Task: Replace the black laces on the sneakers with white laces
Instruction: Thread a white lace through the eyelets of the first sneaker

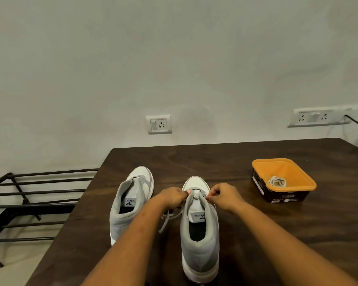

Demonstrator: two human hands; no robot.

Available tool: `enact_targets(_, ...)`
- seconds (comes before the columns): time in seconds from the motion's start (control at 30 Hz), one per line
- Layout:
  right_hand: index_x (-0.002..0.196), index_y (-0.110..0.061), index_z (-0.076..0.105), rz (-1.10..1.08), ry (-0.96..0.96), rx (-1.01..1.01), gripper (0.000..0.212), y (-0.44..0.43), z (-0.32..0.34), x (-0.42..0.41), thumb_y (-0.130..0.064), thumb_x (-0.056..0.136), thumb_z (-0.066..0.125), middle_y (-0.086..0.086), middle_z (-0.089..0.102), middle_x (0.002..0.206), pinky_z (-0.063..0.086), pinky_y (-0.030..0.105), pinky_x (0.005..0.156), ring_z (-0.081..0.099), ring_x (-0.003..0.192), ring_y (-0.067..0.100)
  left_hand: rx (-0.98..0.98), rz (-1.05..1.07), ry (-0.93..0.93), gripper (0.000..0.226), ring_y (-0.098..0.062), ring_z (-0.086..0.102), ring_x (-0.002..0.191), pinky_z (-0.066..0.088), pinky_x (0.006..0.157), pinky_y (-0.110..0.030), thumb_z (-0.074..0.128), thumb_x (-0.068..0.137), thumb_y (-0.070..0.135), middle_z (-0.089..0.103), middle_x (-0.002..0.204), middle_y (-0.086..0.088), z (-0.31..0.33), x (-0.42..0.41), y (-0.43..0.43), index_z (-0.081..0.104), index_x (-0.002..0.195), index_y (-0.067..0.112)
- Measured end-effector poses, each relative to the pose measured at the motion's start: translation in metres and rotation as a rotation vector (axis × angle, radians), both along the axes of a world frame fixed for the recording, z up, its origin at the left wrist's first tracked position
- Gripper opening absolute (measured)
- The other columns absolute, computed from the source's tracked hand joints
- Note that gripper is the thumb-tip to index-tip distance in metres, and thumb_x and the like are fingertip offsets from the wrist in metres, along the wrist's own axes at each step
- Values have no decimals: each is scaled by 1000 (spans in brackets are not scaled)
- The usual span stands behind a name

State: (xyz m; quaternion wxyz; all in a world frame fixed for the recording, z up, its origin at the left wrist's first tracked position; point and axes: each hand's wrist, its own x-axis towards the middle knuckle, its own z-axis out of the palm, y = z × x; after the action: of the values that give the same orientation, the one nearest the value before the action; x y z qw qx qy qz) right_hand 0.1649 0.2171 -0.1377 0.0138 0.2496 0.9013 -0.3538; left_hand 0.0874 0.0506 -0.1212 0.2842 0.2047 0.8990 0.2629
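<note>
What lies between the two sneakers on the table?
Head view: the left forearm crosses that gap, and a loose pale lace trails from under the left hand onto the table.

Bare forearms (132, 234), reddish nail polish (188, 191) on the hands (173, 196)
</note>
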Motion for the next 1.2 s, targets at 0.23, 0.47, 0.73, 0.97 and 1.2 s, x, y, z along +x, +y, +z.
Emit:
enact_targets(0.23,94,-11,48,-23,-63,51,5,-2,5,-6,-11,95,43,15,57,114,44,34,79,56,101,30,-62,-44,213,26,-23,59,90,47,81,-28,45,92,14,67,104,-10,-6,-5,-1,50,68,22)
enact_targets(0.47,95,-3,48,-259,47,-315,11,0,3,-4,2,94,39,21,59,111,43,31,50,68,84,35,-229,-122,505,21,-29,56,105,45,85,-37,40,95,27,59,117,-9,-8,-10,-2,56,104,17)
enact_targets(0.73,76,-10,52,-237,-4,-677,27,7,35,8,-12,100,40,2,48,63,45,29,58,44,54,11,-277,-77,482,23,-29,54,110,45,90,-40,44,93,27,57,122,-10,-10,-8,-6,50,113,18)
enact_targets(0.97,116,-14,51,-23,112,-870,22,1,62,13,-5,96,51,9,64,92,46,16,43,48,46,4,136,-78,568,49,-26,38,127,37,103,-42,53,91,33,43,137,-4,20,17,16,37,137,28)
enact_targets(1.2,116,-16,56,11,345,-1046,27,2,87,19,1,97,46,10,66,100,44,16,39,53,47,5,164,-47,470,82,-28,61,103,51,89,-47,62,80,31,62,114,-4,9,38,40,5,138,41)
